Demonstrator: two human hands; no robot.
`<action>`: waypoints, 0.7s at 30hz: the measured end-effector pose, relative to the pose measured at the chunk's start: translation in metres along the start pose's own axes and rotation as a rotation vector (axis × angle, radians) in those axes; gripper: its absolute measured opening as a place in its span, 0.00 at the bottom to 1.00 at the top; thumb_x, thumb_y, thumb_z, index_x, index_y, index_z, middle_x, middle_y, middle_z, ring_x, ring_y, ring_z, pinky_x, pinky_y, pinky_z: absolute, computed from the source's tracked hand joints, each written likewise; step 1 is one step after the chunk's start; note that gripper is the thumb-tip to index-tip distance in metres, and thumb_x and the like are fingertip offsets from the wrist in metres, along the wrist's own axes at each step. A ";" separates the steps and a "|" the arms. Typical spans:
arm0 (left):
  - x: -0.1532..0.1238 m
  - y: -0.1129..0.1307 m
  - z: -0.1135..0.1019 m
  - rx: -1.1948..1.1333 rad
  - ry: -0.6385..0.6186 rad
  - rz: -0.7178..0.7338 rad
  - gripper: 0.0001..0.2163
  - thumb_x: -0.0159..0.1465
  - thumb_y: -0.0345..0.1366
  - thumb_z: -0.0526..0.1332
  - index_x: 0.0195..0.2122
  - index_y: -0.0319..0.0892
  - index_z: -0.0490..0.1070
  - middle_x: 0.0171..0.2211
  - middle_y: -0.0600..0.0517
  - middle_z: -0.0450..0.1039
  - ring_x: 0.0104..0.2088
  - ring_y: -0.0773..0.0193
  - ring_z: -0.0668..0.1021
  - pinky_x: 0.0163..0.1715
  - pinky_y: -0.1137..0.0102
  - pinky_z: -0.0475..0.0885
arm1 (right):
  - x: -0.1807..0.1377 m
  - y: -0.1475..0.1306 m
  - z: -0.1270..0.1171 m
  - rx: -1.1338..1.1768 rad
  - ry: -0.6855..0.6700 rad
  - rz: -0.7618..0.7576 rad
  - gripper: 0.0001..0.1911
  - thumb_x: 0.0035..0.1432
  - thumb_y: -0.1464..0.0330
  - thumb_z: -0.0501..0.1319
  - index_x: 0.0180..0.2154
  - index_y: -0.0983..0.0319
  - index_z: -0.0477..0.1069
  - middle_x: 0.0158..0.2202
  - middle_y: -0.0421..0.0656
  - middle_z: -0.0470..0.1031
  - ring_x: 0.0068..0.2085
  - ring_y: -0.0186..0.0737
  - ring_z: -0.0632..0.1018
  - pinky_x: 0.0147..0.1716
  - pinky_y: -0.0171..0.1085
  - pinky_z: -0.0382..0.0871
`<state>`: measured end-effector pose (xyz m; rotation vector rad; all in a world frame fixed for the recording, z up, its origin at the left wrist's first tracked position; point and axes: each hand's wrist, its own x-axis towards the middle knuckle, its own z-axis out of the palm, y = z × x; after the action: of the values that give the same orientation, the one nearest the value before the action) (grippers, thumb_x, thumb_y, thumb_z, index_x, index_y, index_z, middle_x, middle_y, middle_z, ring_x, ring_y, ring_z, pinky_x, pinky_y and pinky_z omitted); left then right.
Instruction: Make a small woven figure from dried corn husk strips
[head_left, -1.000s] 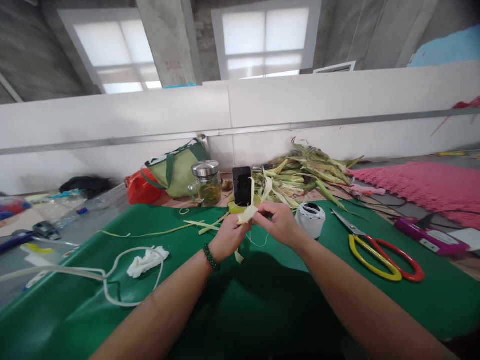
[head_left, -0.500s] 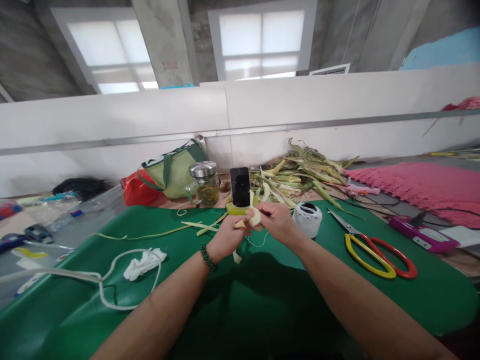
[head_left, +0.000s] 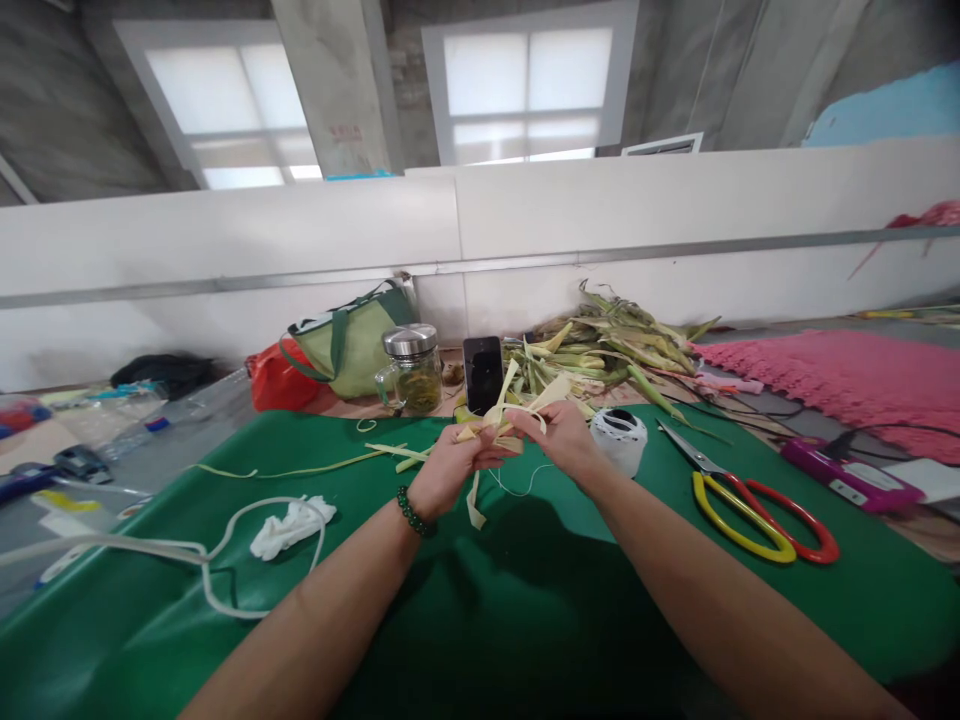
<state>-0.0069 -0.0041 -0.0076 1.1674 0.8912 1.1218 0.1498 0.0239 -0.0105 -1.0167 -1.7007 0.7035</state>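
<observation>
Both my hands meet above the green cloth [head_left: 487, 610], pinching a small bundle of pale corn husk strips [head_left: 504, 420]. My left hand [head_left: 448, 468], with a dark bead bracelet on the wrist, grips the bundle from the left; one strip hangs down below it. My right hand [head_left: 564, 437] pinches the bundle from the right, and loose strip ends stick up between the two hands. A thin white thread [head_left: 517, 488] trails down under my right hand toward the cloth.
A white thread spool [head_left: 619, 438] and yellow and red scissors [head_left: 750, 505] lie to the right. A phone [head_left: 483, 373], a glass jar [head_left: 411, 368], a green bag [head_left: 352, 340] and a pile of husks [head_left: 607, 345] stand behind. A white cord [head_left: 217, 570] and crumpled tissue [head_left: 289, 525] lie left.
The folded husk piece between my hands has opened into separate strips that now stick upward. Both hands stay in nearly the same place, slightly raised.
</observation>
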 end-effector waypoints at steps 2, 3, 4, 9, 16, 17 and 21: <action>0.000 0.000 0.001 -0.020 0.003 0.006 0.20 0.46 0.47 0.71 0.34 0.35 0.77 0.32 0.42 0.80 0.34 0.55 0.81 0.33 0.69 0.73 | 0.002 0.001 0.000 0.100 -0.018 0.049 0.25 0.46 0.48 0.61 0.15 0.62 0.67 0.15 0.40 0.66 0.20 0.32 0.65 0.19 0.33 0.57; 0.000 0.000 0.001 -0.032 0.000 0.009 0.20 0.46 0.47 0.71 0.34 0.35 0.77 0.31 0.42 0.80 0.33 0.56 0.81 0.33 0.69 0.73 | 0.003 0.001 0.000 0.124 -0.018 0.068 0.24 0.45 0.49 0.61 0.15 0.62 0.67 0.15 0.40 0.66 0.19 0.32 0.65 0.18 0.33 0.56; 0.000 0.000 0.001 -0.045 -0.003 0.014 0.20 0.46 0.46 0.71 0.34 0.35 0.77 0.31 0.43 0.80 0.33 0.56 0.81 0.33 0.69 0.73 | 0.003 0.001 -0.001 0.139 -0.015 0.090 0.25 0.46 0.48 0.61 0.15 0.62 0.67 0.14 0.39 0.65 0.18 0.32 0.64 0.17 0.33 0.55; 0.002 -0.001 0.000 -0.074 0.065 0.027 0.18 0.47 0.46 0.70 0.32 0.35 0.77 0.28 0.44 0.80 0.32 0.58 0.81 0.31 0.71 0.73 | -0.003 -0.004 -0.005 0.019 0.162 -0.021 0.29 0.58 0.52 0.52 0.11 0.61 0.63 0.10 0.37 0.58 0.15 0.30 0.61 0.18 0.33 0.56; 0.003 -0.004 0.002 -0.027 0.081 0.031 0.18 0.48 0.46 0.70 0.32 0.36 0.75 0.29 0.44 0.80 0.33 0.56 0.81 0.34 0.67 0.73 | -0.010 -0.008 -0.003 -0.290 0.219 -0.283 0.22 0.58 0.58 0.55 0.16 0.61 0.63 0.16 0.38 0.61 0.22 0.32 0.64 0.24 0.33 0.56; 0.002 -0.004 0.003 -0.008 0.077 0.040 0.18 0.48 0.46 0.70 0.33 0.36 0.75 0.30 0.45 0.80 0.33 0.55 0.81 0.35 0.67 0.73 | -0.008 -0.006 -0.002 -0.271 0.191 -0.211 0.23 0.57 0.57 0.55 0.15 0.61 0.62 0.15 0.37 0.59 0.21 0.32 0.62 0.22 0.33 0.54; 0.000 -0.004 0.005 0.068 0.067 0.089 0.20 0.48 0.48 0.69 0.34 0.36 0.76 0.30 0.45 0.80 0.35 0.54 0.81 0.36 0.65 0.73 | 0.000 0.002 0.000 -0.065 0.095 -0.001 0.24 0.49 0.53 0.60 0.12 0.61 0.59 0.13 0.36 0.56 0.18 0.30 0.58 0.19 0.33 0.49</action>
<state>-0.0012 -0.0055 -0.0101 1.2412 0.9432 1.2167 0.1504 0.0252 -0.0120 -1.0776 -1.6506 0.5930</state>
